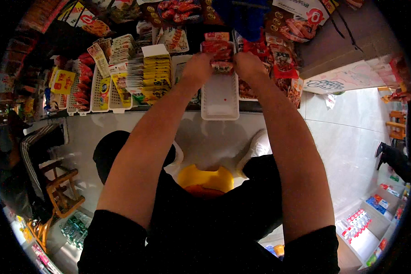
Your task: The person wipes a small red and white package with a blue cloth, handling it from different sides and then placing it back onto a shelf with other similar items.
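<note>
A long white plastic basket [220,101] stands before me on the shelf edge, its near half showing a bare floor with a small red speck. Red snack packets [218,49] stand in a row in its far half. From the left, my left hand [198,68] closes on the side of these packets; my right hand [249,66] does the same from the right. The fingertips of both hands are partly hidden against the packets. Just left of my left hand, yellow packets [157,75] fill a neighbouring row. More red packets [283,61] lie right of my right hand.
Other white baskets [100,93] of snack packets line the shelf to the left. A white-sided box [347,80] juts out at the right. Below, a yellow stool or tub [206,178] sits between my legs on the grey floor. A wooden chair [61,189] stands at the left.
</note>
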The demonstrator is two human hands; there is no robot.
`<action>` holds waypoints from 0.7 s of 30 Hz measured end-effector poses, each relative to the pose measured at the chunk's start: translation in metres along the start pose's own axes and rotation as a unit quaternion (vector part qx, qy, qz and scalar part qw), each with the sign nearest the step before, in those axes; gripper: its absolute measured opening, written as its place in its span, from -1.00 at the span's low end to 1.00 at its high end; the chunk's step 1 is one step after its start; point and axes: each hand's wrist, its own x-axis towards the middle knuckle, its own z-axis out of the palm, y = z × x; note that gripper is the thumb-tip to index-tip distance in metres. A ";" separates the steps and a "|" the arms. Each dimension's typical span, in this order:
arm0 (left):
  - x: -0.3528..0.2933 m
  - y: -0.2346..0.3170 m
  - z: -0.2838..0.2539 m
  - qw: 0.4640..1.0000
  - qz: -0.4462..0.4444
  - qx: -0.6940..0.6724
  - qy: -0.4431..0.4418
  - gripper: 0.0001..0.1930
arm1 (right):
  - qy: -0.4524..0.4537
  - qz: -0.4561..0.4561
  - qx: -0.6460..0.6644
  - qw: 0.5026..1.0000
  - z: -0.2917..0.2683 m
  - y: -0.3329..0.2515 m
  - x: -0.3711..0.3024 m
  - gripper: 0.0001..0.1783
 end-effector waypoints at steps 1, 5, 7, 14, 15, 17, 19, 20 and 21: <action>0.002 0.001 -0.001 1.000 -0.004 0.018 -0.020 -0.77 | -0.007 0.000 0.005 1.000 0.001 0.001 0.001 -0.70; 0.011 -0.008 0.001 0.991 -0.015 0.089 -0.098 -0.71 | 0.025 0.013 0.010 1.000 -0.003 -0.008 -0.002 -0.69; 0.006 -0.006 0.001 0.995 -0.037 0.062 -0.072 -0.71 | 0.017 0.012 0.031 0.999 -0.001 -0.006 0.003 -0.69; 0.003 0.001 -0.006 0.998 -0.051 0.021 -0.028 -0.71 | 0.091 0.000 0.025 0.996 0.022 0.009 0.021 -0.75; 0.003 -0.004 -0.003 0.998 -0.054 0.023 -0.027 -0.71 | 0.090 -0.004 0.033 0.995 0.014 0.003 0.016 -0.75; 0.007 -0.008 0.000 0.996 -0.080 -0.002 -0.028 -0.73 | 0.089 -0.006 0.040 0.995 0.008 -0.001 0.013 -0.75; 0.007 -0.006 0.001 0.996 -0.081 0.006 -0.029 -0.73 | 0.053 -0.021 0.032 0.998 0.006 0.002 0.015 -0.77; 0.006 -0.005 0.000 0.996 -0.085 0.015 -0.029 -0.73 | 0.053 -0.021 0.032 0.998 0.005 -0.001 0.014 -0.77; 0.005 -0.005 -0.001 0.996 -0.085 0.016 -0.029 -0.73 | 0.054 -0.017 0.025 0.998 0.004 -0.004 0.012 -0.79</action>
